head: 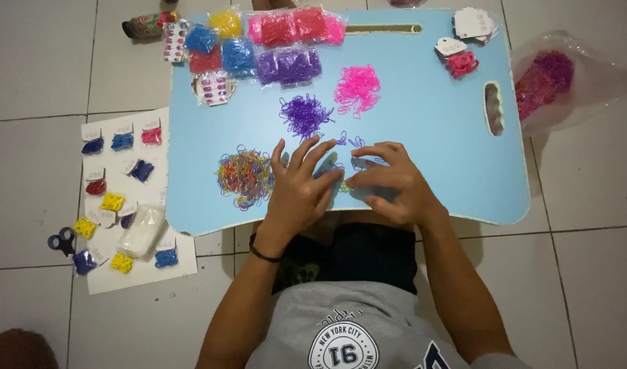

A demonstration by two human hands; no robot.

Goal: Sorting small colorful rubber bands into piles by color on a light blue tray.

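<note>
Elastics sorted by colour on a blue lap table

Finished cards, each hung with a small bundle of elastics in blue, red or yellow, are laid in rows on a white sheet [139, 273] on the tiled floor at the far left, with blue-handled scissors [59, 240] at its edge; they are probably kept there so that the tabletop stays free for sorting. On the blue lap table [450, 137], a multicoloured heap of elastics [244, 176] is placed just left of the left hand [296, 188], near but not touched. Bagged elastics [265, 44] in blue, red, purple, yellow and pink are lined along the far edge, seemingly as stock kept out of the working area. A purple pile [305, 113] and a pink pile [358, 89] are set apart beyond the hands, each to its own colour. A few loose purple elastics [348, 141] lie just beyond the fingertips. Both hands are brought close together over the table, fingers curled downward; the right hand [389, 181] appears to pinch something small, though what cannot be told. Blank cards [472, 24] are stacked at the far right corner, and a clear bag of red and purple elastics [549, 78] rests on the floor beside the table.
</note>
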